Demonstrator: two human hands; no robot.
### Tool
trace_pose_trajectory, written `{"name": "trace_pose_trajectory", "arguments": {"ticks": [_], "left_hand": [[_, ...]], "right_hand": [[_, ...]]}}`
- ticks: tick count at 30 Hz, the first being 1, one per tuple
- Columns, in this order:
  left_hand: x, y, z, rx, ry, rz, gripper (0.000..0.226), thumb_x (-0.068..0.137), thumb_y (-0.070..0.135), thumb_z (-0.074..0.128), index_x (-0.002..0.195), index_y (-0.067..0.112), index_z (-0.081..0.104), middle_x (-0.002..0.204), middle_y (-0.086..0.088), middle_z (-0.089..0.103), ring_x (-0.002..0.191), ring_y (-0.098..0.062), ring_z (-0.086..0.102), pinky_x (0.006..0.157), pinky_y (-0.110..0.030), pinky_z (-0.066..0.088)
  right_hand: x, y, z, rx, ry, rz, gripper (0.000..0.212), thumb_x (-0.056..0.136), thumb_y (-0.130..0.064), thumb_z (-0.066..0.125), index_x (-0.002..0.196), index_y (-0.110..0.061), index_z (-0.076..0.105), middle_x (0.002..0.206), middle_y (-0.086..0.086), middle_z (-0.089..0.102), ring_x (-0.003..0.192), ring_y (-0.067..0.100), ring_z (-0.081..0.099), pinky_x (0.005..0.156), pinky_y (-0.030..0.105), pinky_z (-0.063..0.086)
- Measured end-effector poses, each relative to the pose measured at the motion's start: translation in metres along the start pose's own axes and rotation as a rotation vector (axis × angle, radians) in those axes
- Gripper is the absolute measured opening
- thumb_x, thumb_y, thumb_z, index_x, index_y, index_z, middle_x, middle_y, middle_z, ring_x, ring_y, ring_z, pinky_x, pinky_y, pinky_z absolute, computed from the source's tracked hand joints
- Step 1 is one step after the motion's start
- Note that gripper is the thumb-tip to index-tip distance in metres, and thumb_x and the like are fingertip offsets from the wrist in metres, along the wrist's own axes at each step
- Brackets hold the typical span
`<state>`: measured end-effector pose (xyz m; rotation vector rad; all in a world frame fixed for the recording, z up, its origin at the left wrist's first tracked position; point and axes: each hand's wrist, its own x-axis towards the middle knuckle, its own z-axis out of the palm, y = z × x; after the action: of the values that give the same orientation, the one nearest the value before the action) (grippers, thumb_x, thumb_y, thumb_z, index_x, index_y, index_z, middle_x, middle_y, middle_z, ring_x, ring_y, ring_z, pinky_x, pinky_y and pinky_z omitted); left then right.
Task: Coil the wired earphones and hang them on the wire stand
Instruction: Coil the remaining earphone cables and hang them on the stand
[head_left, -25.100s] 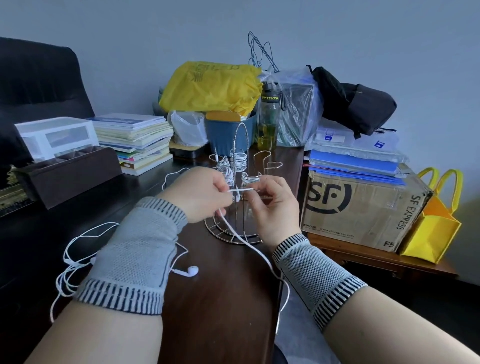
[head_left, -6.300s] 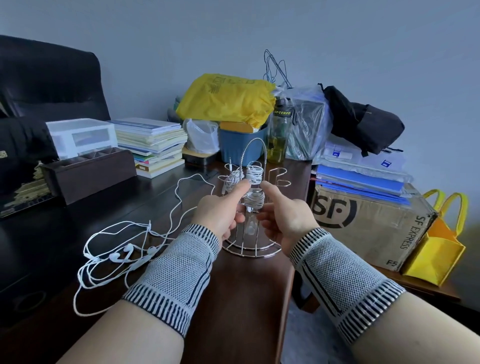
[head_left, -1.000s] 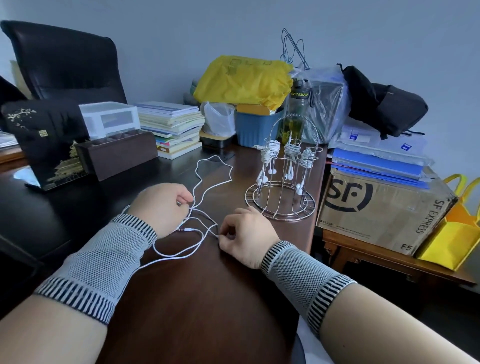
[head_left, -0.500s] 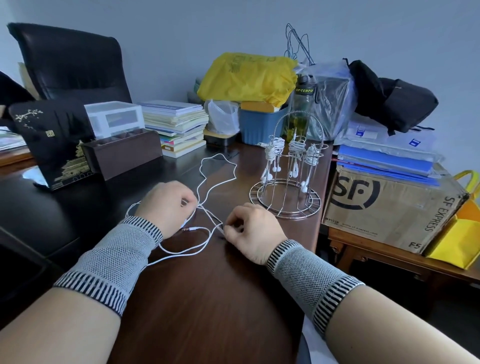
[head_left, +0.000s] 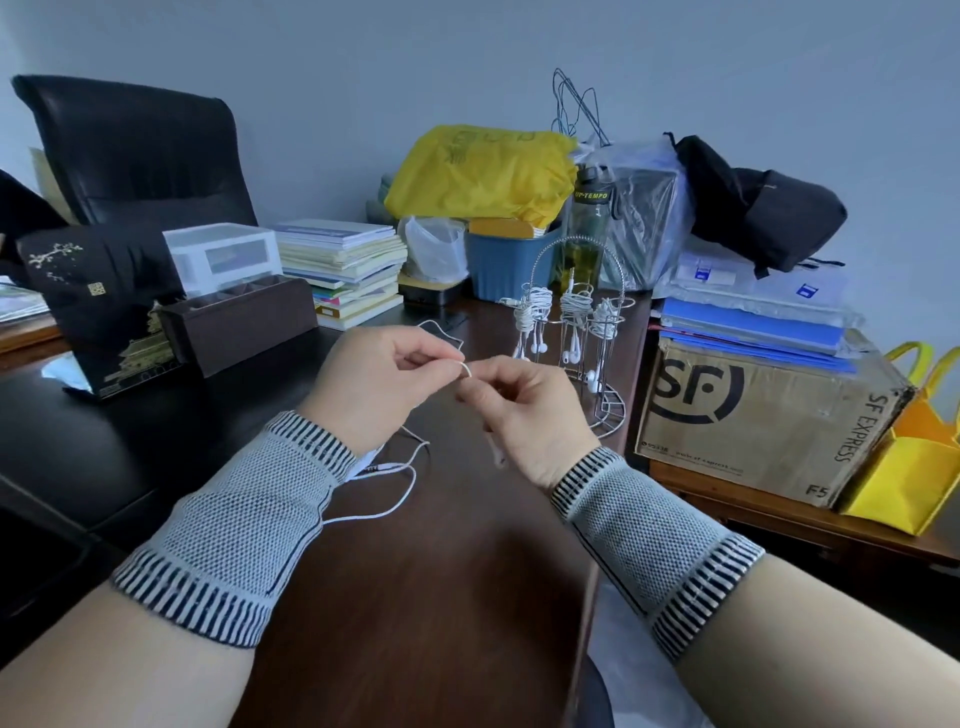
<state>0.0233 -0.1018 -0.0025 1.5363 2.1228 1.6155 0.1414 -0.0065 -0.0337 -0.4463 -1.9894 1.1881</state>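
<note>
The white earphone cable is pinched between the left hand and right hand, above the brown desk; its slack trails on the desk beneath the left wrist. The wire stand, bearing coiled sets, stands beyond, near the desk's right edge. Half a second ago both hands lay on the desk; now they are raised.

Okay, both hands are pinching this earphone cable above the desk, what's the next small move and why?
Probably start winding: the left hand and right hand pinch a short bend of white cable, the rest trails loose over the desk, and the wire stand holds three coiled sets.
</note>
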Motion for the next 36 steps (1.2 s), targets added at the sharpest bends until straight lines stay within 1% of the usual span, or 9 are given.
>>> {"name": "trace_pose_trajectory", "arguments": {"ticks": [10, 13, 16, 20, 24, 26, 28, 32, 36], "left_hand": [[0.001, -0.018, -0.005, 0.199, -0.134, -0.108, 0.011, 0.09, 0.024, 0.064, 0.093, 0.029, 0.073, 0.091, 0.019, 0.07, 0.09, 0.003, 0.063, 0.083, -0.014, 0.046], [-0.002, -0.016, 0.002, 0.176, -0.226, -0.141, 0.019, 0.089, 0.036, 0.063, 0.086, 0.022, 0.075, 0.082, 0.012, 0.073, 0.081, -0.001, 0.067, 0.083, -0.025, 0.052], [-0.006, -0.01, 0.008, 0.191, -0.32, -0.141, 0.021, 0.082, 0.044, 0.07, 0.084, 0.023, 0.075, 0.078, 0.013, 0.073, 0.066, 0.007, 0.063, 0.066, -0.013, 0.047], [-0.008, -0.012, 0.012, 0.311, -0.408, -0.098, 0.009, 0.085, 0.035, 0.071, 0.086, 0.027, 0.076, 0.075, 0.014, 0.072, 0.07, 0.009, 0.063, 0.075, -0.016, 0.048], [-0.006, -0.01, 0.012, 0.078, -0.272, -0.157, 0.015, 0.092, 0.022, 0.064, 0.083, 0.014, 0.073, 0.062, 0.004, 0.067, 0.06, -0.004, 0.063, 0.064, -0.02, 0.055], [-0.006, -0.007, 0.014, -0.005, -0.248, -0.157, 0.014, 0.092, 0.019, 0.063, 0.084, 0.011, 0.072, 0.06, 0.003, 0.06, 0.053, -0.004, 0.059, 0.06, -0.024, 0.056], [-0.006, -0.007, 0.017, 0.026, -0.256, -0.112, 0.015, 0.092, 0.021, 0.062, 0.083, 0.014, 0.071, 0.059, 0.002, 0.058, 0.046, -0.004, 0.054, 0.057, -0.026, 0.053], [-0.006, -0.004, 0.019, 0.11, -0.194, -0.009, 0.016, 0.091, 0.025, 0.063, 0.077, 0.026, 0.069, 0.052, 0.018, 0.056, 0.046, 0.003, 0.048, 0.051, -0.011, 0.036], [-0.001, -0.01, 0.012, 0.098, -0.055, -0.003, 0.016, 0.089, 0.024, 0.067, 0.074, 0.024, 0.071, 0.05, 0.022, 0.057, 0.05, 0.004, 0.049, 0.052, -0.009, 0.036]], "right_hand": [[-0.004, -0.011, -0.035, 0.334, 0.297, 0.135, 0.027, 0.09, -0.008, 0.062, 0.064, -0.014, 0.064, 0.054, 0.0, 0.061, 0.047, 0.011, 0.045, 0.043, 0.017, 0.037], [-0.006, -0.015, -0.04, 0.404, 0.331, 0.172, 0.024, 0.09, -0.008, 0.061, 0.067, -0.012, 0.063, 0.052, -0.002, 0.06, 0.052, 0.015, 0.049, 0.044, 0.021, 0.04], [-0.006, -0.016, -0.045, 0.449, 0.349, 0.195, 0.021, 0.09, -0.008, 0.06, 0.07, -0.012, 0.063, 0.052, 0.0, 0.061, 0.053, 0.016, 0.053, 0.051, 0.025, 0.04], [-0.004, -0.018, -0.049, 0.598, 0.378, 0.232, 0.021, 0.091, -0.003, 0.056, 0.071, -0.009, 0.058, 0.057, 0.009, 0.058, 0.044, 0.016, 0.051, 0.043, 0.019, 0.04], [-0.003, -0.005, -0.052, 0.269, 0.251, 0.294, 0.016, 0.085, -0.005, 0.059, 0.098, -0.011, 0.066, 0.092, 0.009, 0.066, 0.047, 0.011, 0.049, 0.048, 0.024, 0.042], [-0.006, -0.004, -0.051, -0.045, 0.108, 0.211, 0.043, 0.083, -0.011, 0.06, 0.124, -0.018, 0.056, 0.117, 0.004, 0.058, 0.076, 0.008, 0.06, 0.072, 0.023, 0.051], [-0.007, -0.007, -0.044, -0.274, -0.027, 0.04, 0.058, 0.081, -0.011, 0.064, 0.137, -0.017, 0.047, 0.129, 0.0, 0.051, 0.111, 0.008, 0.052, 0.097, 0.018, 0.039], [-0.005, -0.012, -0.034, -0.284, -0.205, -0.01, 0.021, 0.093, -0.011, 0.056, 0.111, -0.013, 0.067, 0.078, -0.002, 0.066, 0.069, 0.01, 0.055, 0.069, 0.02, 0.044], [-0.005, -0.007, -0.047, -0.088, -0.121, 0.13, 0.016, 0.093, -0.014, 0.06, 0.081, -0.009, 0.069, 0.047, -0.008, 0.048, 0.042, 0.003, 0.041, 0.056, 0.023, 0.045]]}}
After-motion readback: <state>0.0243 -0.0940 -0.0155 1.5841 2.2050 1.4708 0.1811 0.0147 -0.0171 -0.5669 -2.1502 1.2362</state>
